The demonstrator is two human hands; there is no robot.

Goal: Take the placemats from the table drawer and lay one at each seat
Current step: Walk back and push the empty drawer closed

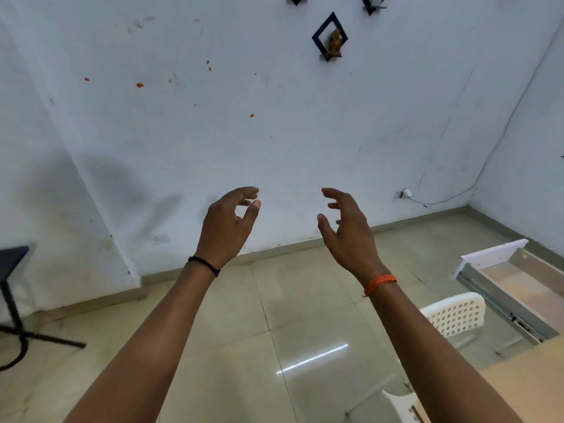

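Observation:
Both my arms are stretched out in front of me toward a white wall. My left hand (227, 227), with a black thread at the wrist, has curled, spread fingers and holds nothing. My right hand (348, 230), with an orange thread at the wrist, is likewise empty with fingers apart. At the right edge a table drawer (518, 288) with a white front stands pulled out; its visible inside looks bare. A corner of the light wooden table (525, 383) shows at the lower right. No placemat is in view.
A white perforated plastic chair (454, 315) stands by the table, and a second white chair's back (399, 404) shows at the bottom. A black stand's legs (18, 328) are at the left. Shiny floor tiles (244, 346) lie ahead. Small black shelves hang on the wall (329, 38).

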